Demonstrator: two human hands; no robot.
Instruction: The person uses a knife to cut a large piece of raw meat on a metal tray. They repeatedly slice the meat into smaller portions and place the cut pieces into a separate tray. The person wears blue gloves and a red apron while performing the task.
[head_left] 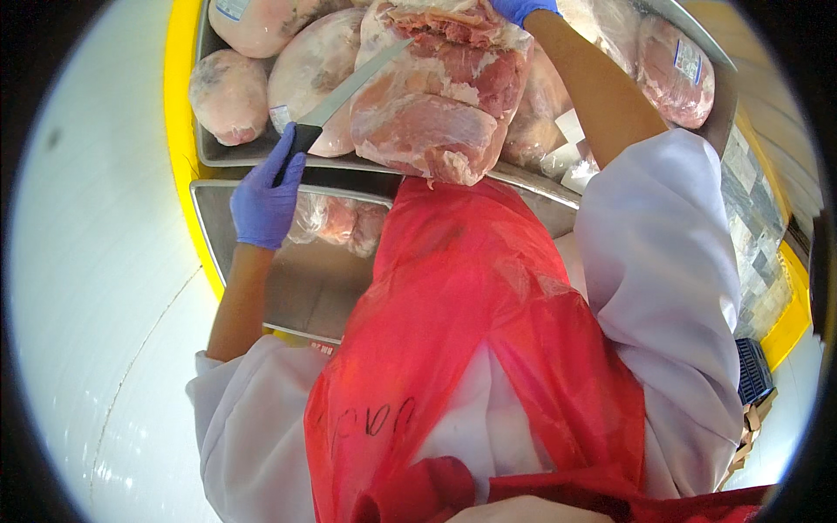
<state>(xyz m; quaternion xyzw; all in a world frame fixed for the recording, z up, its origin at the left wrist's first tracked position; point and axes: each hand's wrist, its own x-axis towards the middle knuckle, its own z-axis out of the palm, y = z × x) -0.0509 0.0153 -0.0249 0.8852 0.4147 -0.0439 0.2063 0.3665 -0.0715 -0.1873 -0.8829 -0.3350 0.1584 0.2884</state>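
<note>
My left hand (264,205), in a blue glove, is closed around the black handle of a knife (356,91). The long blade slants up and to the right, its tip over the upper part of a large raw cut of meat (427,131). This cut is pink with pale fat and lies across the near rim of a metal tub (253,160). At its far right edge is my right hand (527,9), also blue-gloved. The top of the picture cuts off most of that hand, so its fingers cannot be made out.
Several wrapped meat pieces (228,98) fill the tub, some with labels. A nearer metal tub (305,292) holds more bagged meat (336,222). A yellow edge (180,87) runs along the left. My red apron (471,288) touches the near side. A dark blue crate (753,370) stands at right.
</note>
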